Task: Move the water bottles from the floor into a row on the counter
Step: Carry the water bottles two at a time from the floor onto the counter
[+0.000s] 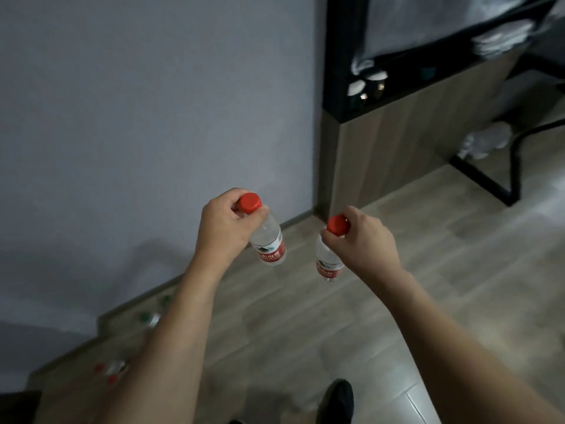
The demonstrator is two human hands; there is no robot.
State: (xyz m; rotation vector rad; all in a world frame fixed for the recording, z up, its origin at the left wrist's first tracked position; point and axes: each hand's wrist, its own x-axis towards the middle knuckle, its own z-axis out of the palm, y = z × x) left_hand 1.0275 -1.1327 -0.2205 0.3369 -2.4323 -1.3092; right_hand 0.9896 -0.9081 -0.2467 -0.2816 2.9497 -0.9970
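Observation:
My left hand (224, 223) grips the neck of a clear water bottle (270, 244) with a red cap and red label, held above the floor. My right hand (363, 237) pinches the red cap of a second, similar bottle (327, 264), which hangs below it. More bottles stand on the floor by the wall at lower left: green-capped ones (149, 318) and red-capped ones (111, 370), partly hidden behind my left forearm. The counter (397, 90) is at the upper right, a dark top on a wood-panelled base.
Small cups and white items (368, 82) sit on the counter. A black metal frame (501, 185) stands on the wooden floor at right, with a white bag (486, 142) under it. A grey wall fills the left. My dark shoe (339, 399) is at the bottom.

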